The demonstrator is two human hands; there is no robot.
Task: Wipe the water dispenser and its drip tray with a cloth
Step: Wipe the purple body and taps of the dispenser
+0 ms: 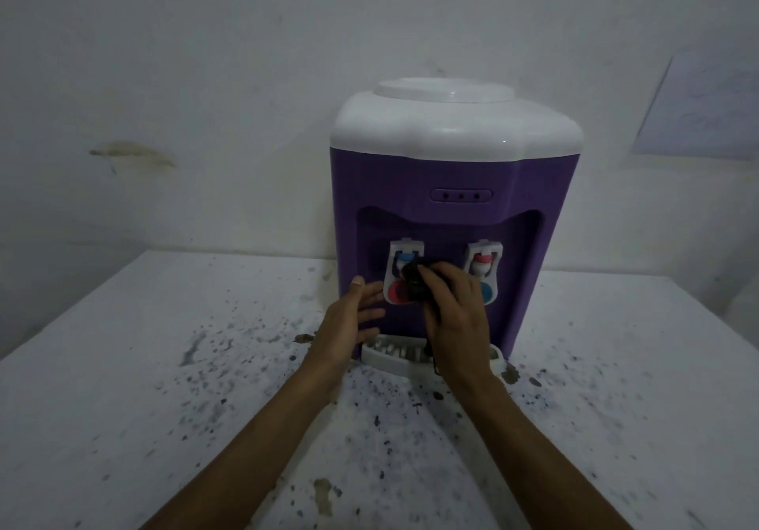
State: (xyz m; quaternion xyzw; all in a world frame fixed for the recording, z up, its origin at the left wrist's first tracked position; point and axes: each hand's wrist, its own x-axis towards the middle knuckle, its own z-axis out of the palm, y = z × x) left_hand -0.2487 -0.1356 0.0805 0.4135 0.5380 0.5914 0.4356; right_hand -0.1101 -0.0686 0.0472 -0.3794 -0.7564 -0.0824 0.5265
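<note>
A purple water dispenser (456,184) with a white top stands on a white table against the wall. Two white taps sit in its front recess: the left tap (404,260) and the right tap (484,260). My right hand (451,316) grips a dark cloth (415,283) and holds it against the left tap. My left hand (355,320) rests with straight fingers against the dispenser's lower left front. The white drip tray (390,355) lies at the foot of the dispenser, partly hidden by both hands.
The white table (164,365) is speckled with dark spots and a few brownish stains. A stained white wall (205,77) rises right behind the dispenser. A pale sheet (706,110) hangs on the wall at the upper right.
</note>
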